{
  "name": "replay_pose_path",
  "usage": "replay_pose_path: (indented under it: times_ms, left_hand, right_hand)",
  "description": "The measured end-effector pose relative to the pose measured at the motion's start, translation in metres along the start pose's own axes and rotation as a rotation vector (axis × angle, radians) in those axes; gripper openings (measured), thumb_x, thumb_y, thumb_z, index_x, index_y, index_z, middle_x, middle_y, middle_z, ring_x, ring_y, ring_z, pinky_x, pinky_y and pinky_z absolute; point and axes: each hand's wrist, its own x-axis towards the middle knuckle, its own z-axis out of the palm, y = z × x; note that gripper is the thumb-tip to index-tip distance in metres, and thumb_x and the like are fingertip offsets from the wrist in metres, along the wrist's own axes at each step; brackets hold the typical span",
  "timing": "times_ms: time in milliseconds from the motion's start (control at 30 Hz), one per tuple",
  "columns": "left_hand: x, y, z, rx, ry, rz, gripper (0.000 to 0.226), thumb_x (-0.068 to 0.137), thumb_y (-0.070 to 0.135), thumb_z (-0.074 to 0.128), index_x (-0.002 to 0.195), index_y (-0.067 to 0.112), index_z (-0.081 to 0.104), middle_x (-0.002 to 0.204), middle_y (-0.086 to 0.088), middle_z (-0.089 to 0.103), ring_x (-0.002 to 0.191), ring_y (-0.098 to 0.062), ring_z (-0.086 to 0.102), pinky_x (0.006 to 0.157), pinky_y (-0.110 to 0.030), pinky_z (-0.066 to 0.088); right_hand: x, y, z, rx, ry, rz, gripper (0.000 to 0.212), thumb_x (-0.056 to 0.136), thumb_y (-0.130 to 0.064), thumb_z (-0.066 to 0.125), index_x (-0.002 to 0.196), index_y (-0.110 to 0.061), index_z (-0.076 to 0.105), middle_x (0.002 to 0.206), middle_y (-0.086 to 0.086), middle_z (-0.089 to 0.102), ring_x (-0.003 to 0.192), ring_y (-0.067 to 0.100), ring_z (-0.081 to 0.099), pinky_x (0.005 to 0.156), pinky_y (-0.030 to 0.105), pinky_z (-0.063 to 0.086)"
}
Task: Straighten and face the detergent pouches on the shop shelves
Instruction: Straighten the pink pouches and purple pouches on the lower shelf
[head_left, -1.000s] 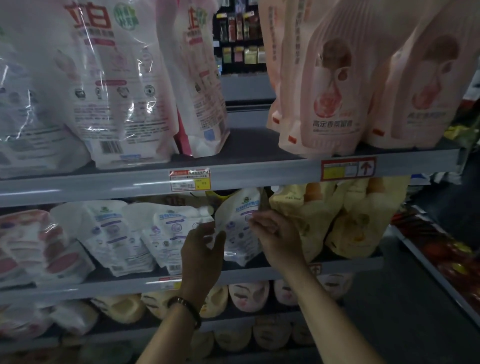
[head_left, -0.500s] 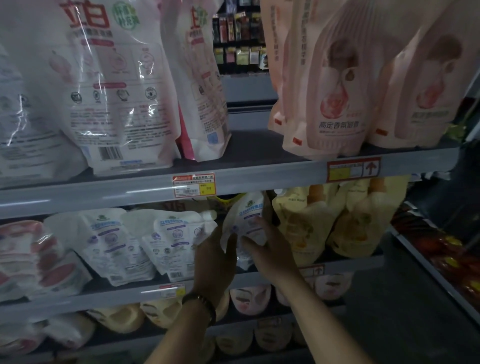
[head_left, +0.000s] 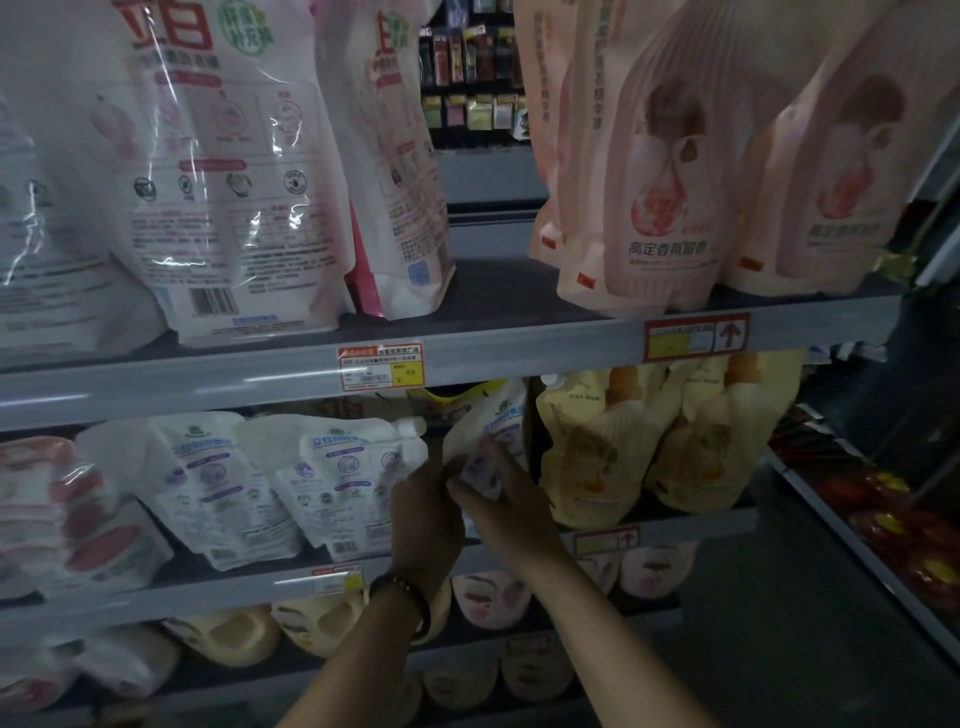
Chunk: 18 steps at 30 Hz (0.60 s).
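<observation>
On the middle shelf (head_left: 291, 584) a small white spouted pouch (head_left: 493, 421) with blue and purple print leans to the left between two like pouches and the yellow ones. My left hand (head_left: 423, 512) grips its lower left side. My right hand (head_left: 506, 499) lies over its lower front with fingers curled round it. Two matching white pouches (head_left: 343, 483) (head_left: 208, 483) lean to the right beside it. Yellow pouches (head_left: 597, 452) stand just right of my hands.
Large white pouches (head_left: 218, 171) and pink pouches (head_left: 670, 171) fill the top shelf (head_left: 519, 345). Red-and-white packs (head_left: 67, 514) sit at the left of the middle shelf. Pale pouches (head_left: 234, 636) lie on the lower shelves. A shelf of red goods (head_left: 914, 535) runs at the right.
Both hands have closed in on the small white pouch: the left moved right to its side, the right slid down over its front. The pouch now leans further left.
</observation>
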Motion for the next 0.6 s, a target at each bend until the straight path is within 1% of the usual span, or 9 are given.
replay_pose_path:
  times_ms: [133, 200, 267, 333, 367, 400, 500, 533, 600]
  left_hand:
    - [-0.005, 0.000, 0.001, -0.068, 0.006, 0.030, 0.036, 0.096, 0.000, 0.071, 0.119, 0.027, 0.074, 0.104, 0.013, 0.076, 0.096, -0.006, 0.073, 0.079, -0.018, 0.059]
    - [-0.006, 0.002, 0.000, -0.057, 0.028, 0.051, 0.032, 0.098, 0.005, 0.069, 0.124, 0.022, 0.074, 0.113, 0.007, 0.078, 0.104, -0.009, 0.073, 0.086, -0.019, 0.057]
    - [-0.008, 0.008, -0.003, -0.084, -0.002, -0.014, 0.028, 0.102, 0.010, 0.063, 0.127, 0.016, 0.073, 0.118, 0.000, 0.078, 0.112, -0.017, 0.073, 0.087, -0.019, 0.056]
    - [-0.011, 0.013, -0.004, -0.065, -0.017, -0.087, 0.024, 0.105, 0.004, 0.057, 0.122, 0.007, 0.074, 0.116, -0.009, 0.078, 0.110, -0.028, 0.074, 0.077, -0.008, 0.050]
    - [-0.013, 0.018, -0.007, -0.095, 0.005, -0.106, 0.024, 0.105, 0.003, 0.056, 0.120, 0.006, 0.075, 0.114, -0.010, 0.078, 0.108, -0.027, 0.074, 0.074, -0.005, 0.048]
    - [-0.013, 0.023, -0.011, -0.146, 0.050, -0.089, 0.023, 0.104, 0.004, 0.059, 0.119, 0.008, 0.076, 0.111, -0.007, 0.079, 0.106, -0.021, 0.075, 0.074, -0.003, 0.047]
    - [-0.018, 0.034, -0.023, -0.156, 0.084, 0.051, 0.023, 0.094, 0.013, 0.071, 0.115, 0.020, 0.077, 0.103, 0.014, 0.072, 0.103, 0.008, 0.064, 0.079, 0.003, 0.043]
    - [-0.022, 0.035, -0.024, -0.150, 0.071, 0.065, 0.023, 0.095, 0.015, 0.072, 0.116, 0.022, 0.077, 0.103, 0.016, 0.071, 0.103, 0.009, 0.062, 0.080, 0.004, 0.043]
    - [-0.031, 0.037, -0.024, -0.179, 0.056, 0.064, 0.024, 0.098, 0.020, 0.070, 0.120, 0.030, 0.070, 0.106, 0.017, 0.069, 0.105, 0.007, 0.063, 0.081, 0.005, 0.042]
  right_hand:
    - [-0.004, 0.000, 0.004, 0.019, 0.056, 0.007, 0.074, 0.102, -0.036, 0.068, 0.165, -0.031, 0.030, 0.166, -0.012, 0.037, 0.149, 0.006, 0.036, 0.102, 0.011, 0.032]
    - [-0.006, 0.001, 0.009, 0.019, 0.110, 0.001, 0.072, 0.101, -0.038, 0.069, 0.164, -0.032, 0.034, 0.165, -0.012, 0.041, 0.148, 0.006, 0.041, 0.099, 0.006, 0.034]
    - [-0.010, 0.002, 0.016, 0.033, 0.148, -0.007, 0.073, 0.100, -0.040, 0.068, 0.164, -0.034, 0.033, 0.165, -0.014, 0.041, 0.149, 0.006, 0.041, 0.099, 0.002, 0.037]
    - [-0.014, 0.001, 0.022, 0.068, 0.182, -0.015, 0.078, 0.100, -0.042, 0.068, 0.166, -0.035, 0.027, 0.169, -0.013, 0.035, 0.155, 0.010, 0.034, 0.118, 0.022, 0.039]
    - [-0.016, 0.000, 0.025, 0.075, 0.205, -0.024, 0.079, 0.100, -0.042, 0.068, 0.167, -0.034, 0.026, 0.170, -0.012, 0.033, 0.156, 0.010, 0.032, 0.122, 0.030, 0.037]
    - [-0.018, -0.002, 0.027, 0.076, 0.227, -0.034, 0.080, 0.100, -0.041, 0.068, 0.167, -0.033, 0.026, 0.170, -0.011, 0.033, 0.155, 0.007, 0.032, 0.123, 0.031, 0.036]
    - [-0.027, -0.010, 0.029, 0.090, 0.254, -0.053, 0.080, 0.100, -0.044, 0.069, 0.166, -0.031, 0.026, 0.156, -0.021, 0.040, 0.138, -0.008, 0.033, 0.112, 0.017, 0.032]
    - [-0.029, -0.011, 0.029, 0.092, 0.253, -0.058, 0.082, 0.098, -0.051, 0.068, 0.166, -0.032, 0.026, 0.150, -0.025, 0.040, 0.135, -0.009, 0.034, 0.110, 0.016, 0.032]
    - [-0.033, -0.014, 0.028, 0.092, 0.254, -0.093, 0.089, 0.091, -0.067, 0.066, 0.165, -0.033, 0.030, 0.153, -0.026, 0.042, 0.139, -0.008, 0.039, 0.114, 0.021, 0.037]
